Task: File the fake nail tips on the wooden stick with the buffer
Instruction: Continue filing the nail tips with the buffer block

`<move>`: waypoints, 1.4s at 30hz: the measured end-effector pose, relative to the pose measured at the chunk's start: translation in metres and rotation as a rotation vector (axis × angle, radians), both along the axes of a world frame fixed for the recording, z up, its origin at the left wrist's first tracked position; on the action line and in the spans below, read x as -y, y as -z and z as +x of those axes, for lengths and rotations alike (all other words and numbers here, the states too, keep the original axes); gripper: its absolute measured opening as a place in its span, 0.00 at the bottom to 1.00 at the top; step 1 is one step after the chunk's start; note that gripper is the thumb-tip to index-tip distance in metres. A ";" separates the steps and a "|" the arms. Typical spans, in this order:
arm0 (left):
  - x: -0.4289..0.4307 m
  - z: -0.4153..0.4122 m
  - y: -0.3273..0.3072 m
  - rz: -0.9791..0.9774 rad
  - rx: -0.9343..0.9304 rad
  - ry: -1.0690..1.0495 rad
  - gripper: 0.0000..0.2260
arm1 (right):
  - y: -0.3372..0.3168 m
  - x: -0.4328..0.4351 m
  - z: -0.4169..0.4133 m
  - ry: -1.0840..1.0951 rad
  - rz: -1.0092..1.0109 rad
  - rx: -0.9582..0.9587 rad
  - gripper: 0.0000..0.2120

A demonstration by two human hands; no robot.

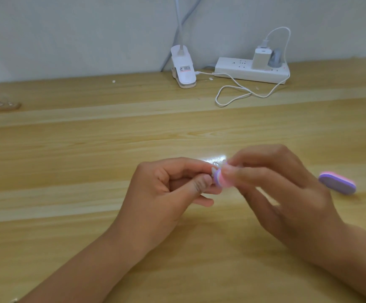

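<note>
L hand (173, 184) pinches a clear nail tip (214, 169) over the surface (112, 138), R hand (276, 184) pinches the buffer (221, 180), its end touching the tip's right side, long axis running back under that hand

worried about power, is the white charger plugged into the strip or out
Plugged in: the white charger stands upright, seated flush on the power strip.
</note>
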State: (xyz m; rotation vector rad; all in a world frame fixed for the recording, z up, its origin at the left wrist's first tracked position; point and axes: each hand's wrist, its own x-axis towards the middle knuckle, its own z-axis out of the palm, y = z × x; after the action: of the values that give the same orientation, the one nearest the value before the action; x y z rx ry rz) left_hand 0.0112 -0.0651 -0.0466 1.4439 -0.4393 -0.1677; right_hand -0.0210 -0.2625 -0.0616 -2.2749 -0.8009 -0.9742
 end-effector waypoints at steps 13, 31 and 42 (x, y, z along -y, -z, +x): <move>-0.001 0.002 0.001 -0.058 -0.107 0.062 0.06 | -0.005 0.001 0.000 0.006 0.051 0.020 0.09; -0.001 -0.003 0.006 0.205 0.138 -0.019 0.04 | -0.004 0.005 0.004 -0.038 0.038 -0.095 0.12; -0.001 -0.004 0.003 0.348 0.308 -0.083 0.05 | -0.002 -0.001 0.001 -0.127 -0.008 -0.113 0.11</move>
State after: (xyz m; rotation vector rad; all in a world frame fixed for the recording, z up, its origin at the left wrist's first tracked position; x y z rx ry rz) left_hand 0.0068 -0.0643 -0.0496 1.8375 -0.6218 0.0508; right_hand -0.0201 -0.2613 -0.0598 -2.2333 -0.8896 -0.7793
